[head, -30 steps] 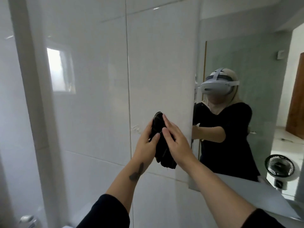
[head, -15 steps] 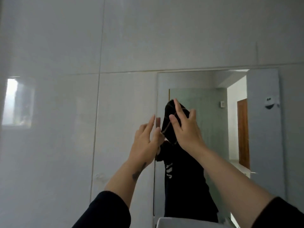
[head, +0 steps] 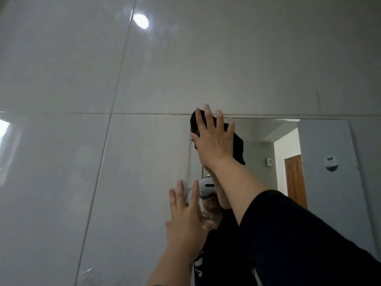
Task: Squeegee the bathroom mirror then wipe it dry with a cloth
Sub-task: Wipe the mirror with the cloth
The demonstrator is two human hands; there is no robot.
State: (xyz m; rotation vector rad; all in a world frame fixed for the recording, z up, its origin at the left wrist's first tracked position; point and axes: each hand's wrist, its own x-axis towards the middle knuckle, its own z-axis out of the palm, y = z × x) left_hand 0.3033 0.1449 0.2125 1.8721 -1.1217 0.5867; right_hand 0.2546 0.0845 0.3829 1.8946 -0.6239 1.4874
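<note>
The mirror [head: 321, 182] hangs on a white tiled wall, its top edge level with a grout line. My right hand [head: 214, 139] is raised with fingers spread and presses a black cloth [head: 238, 147] flat against the mirror's top left corner. The cloth sticks out above and to the right of the hand. My left hand [head: 187, 219] is lower, fingers apart, resting flat at the mirror's left edge with nothing in it. No squeegee is in view.
Glossy white wall tiles [head: 82, 162] fill the left and top. The mirror reflects a person in black wearing a headset [head: 206, 187], a wooden door [head: 295, 180] and a small round wall fixture [head: 331, 163].
My right hand has carried the cloth up to the mirror's top left corner. My left hand has let go of it and dropped to the mirror's left edge. The view has tilted upward.
</note>
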